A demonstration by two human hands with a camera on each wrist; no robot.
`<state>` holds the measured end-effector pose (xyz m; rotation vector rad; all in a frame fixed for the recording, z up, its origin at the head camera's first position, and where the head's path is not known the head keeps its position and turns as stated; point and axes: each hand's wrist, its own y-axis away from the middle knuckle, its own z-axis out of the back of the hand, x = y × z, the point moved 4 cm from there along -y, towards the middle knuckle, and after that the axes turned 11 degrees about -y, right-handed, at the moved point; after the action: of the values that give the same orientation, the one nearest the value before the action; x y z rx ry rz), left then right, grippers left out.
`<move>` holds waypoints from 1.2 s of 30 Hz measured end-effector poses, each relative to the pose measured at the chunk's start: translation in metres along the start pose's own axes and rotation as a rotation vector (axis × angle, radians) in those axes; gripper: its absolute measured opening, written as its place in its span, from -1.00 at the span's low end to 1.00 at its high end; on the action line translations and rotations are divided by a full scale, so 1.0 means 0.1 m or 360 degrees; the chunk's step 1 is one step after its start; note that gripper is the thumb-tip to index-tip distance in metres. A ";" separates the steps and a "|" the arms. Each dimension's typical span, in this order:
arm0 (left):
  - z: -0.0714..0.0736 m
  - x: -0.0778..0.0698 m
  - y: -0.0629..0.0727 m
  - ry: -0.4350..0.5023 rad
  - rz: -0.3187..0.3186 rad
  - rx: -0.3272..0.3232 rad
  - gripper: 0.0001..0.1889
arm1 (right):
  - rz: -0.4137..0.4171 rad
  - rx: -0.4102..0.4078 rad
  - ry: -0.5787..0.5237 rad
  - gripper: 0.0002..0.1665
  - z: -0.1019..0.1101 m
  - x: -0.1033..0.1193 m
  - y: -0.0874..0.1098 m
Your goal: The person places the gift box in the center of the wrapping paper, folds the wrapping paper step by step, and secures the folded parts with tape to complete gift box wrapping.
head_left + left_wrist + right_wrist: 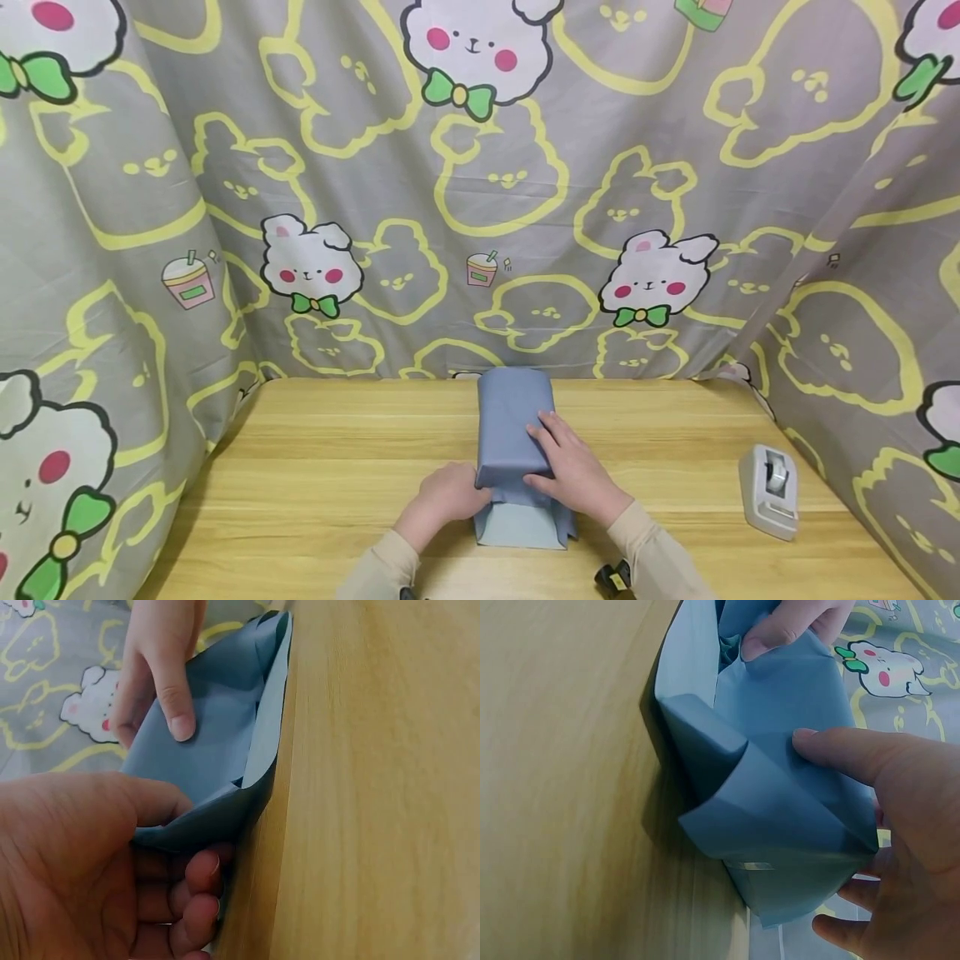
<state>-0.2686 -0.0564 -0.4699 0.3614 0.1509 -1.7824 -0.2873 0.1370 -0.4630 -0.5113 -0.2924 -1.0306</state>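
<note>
A box-shaped parcel wrapped in blue paper (513, 429) lies lengthwise on the table, one end facing me. At that end the wrapping paper (522, 527) is folded inward at the sides, and a pale lower flap lies spread on the tabletop. My left hand (452, 493) pinches the paper's left fold, thumb inside and fingers curled beneath. Across the parcel's top right edge rest the fingers of my right hand (576, 468), its thumb touching the end face. In the right wrist view, a right-hand paper fold (780, 802) sticks outward above a small strip of clear tape (751, 865).
A grey tape dispenser (772, 492) with a roll of clear tape stands at the right of the wooden table (337, 442). Patterned cloth (480, 192) hangs behind the table and along both sides. The parcel's far end reaches the table's back edge.
</note>
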 end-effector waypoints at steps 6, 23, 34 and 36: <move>-0.01 -0.01 -0.01 -0.0094 -0.0002 -0.0042 -0.67 | 0.0044 -0.0040 0.0031 -0.15 0.01 0.02 -0.01; 0.28 -0.21 -0.05 -0.0453 -0.0410 -0.0535 -0.19 | 0.0036 -0.0037 0.0064 -0.14 0.01 0.02 -0.01; 0.21 -0.25 -0.14 -0.0700 -0.0557 -0.0580 -0.25 | 0.0098 -0.0033 0.0186 0.07 -0.04 0.01 0.02; 0.18 -0.25 -0.15 -0.0738 -0.0550 -0.0607 -0.23 | 0.0104 -0.0044 0.0199 0.08 -0.05 0.00 0.02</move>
<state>-0.2805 -0.0347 -0.4458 -0.3735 0.2270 -2.0746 -0.2857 0.1346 -0.4677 -0.4762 -0.1499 -0.9996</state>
